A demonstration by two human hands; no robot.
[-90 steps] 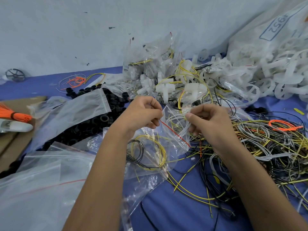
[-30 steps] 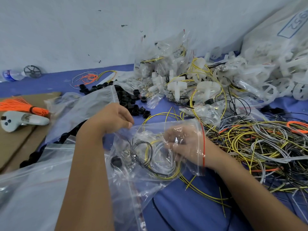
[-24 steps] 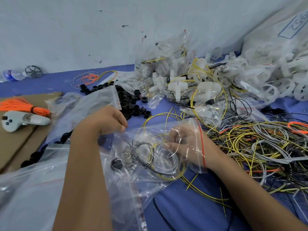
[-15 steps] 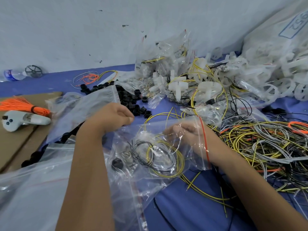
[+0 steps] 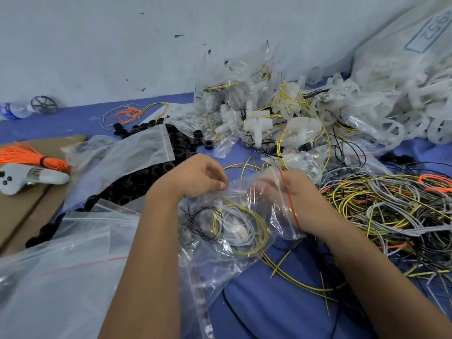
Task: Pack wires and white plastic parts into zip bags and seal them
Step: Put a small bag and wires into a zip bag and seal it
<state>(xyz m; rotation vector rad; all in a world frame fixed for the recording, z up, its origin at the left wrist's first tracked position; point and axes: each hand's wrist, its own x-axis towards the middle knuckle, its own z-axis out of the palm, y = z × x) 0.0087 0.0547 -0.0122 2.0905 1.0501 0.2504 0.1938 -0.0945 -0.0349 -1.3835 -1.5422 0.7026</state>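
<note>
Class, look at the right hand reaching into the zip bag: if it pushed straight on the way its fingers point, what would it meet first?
The right hand points leftward inside the zip bag. It would probably first meet the bag's film where the left hand pinches it; depth is unclear.

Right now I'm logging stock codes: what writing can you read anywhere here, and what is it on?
"952", printed sideways in a blue outlined box, its start cut off by the frame edge: on the big white sack at the far right.
The label on the water bottle at the far left: too blurred to read.
</note>
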